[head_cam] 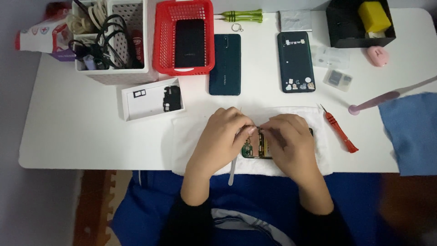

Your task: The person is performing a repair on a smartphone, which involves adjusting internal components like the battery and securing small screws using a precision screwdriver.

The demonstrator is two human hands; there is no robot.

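Opened phone [257, 146] — back off, green board and gold connectors bare — lies on the white towel [318, 157] at the near table edge, between our two hands. Only a strip of it shows; the rest sits under the right hand [289, 143]. From what we see, its long axis seems to run across the table, left to right, exposed board end toward our left. We cannot tell top from bottom for sure.

Left hand [223, 136] is curled, fingertips pinched at the phone's upper edge where they meet the right fingertips. A slim grey tool [232, 171] pokes out below it toward us, so we judge the left hand is closed around that. Right hand lies over the phone, fingers bent narrow; whether it grips a part or only steadies the body, we cannot tell.

Risks, as we judge them:
- tool tip slipping on the bare board — scratched trace or torn flex, caused by prying with both hands crowded at one spot
- small parts lost in the towel pile
- the phone sits close to the table edge; a hard push could slide the towel off.

Outward: red-handled screwdriver [339, 132] just right of the towel, white tray [152, 98] with parts up left.
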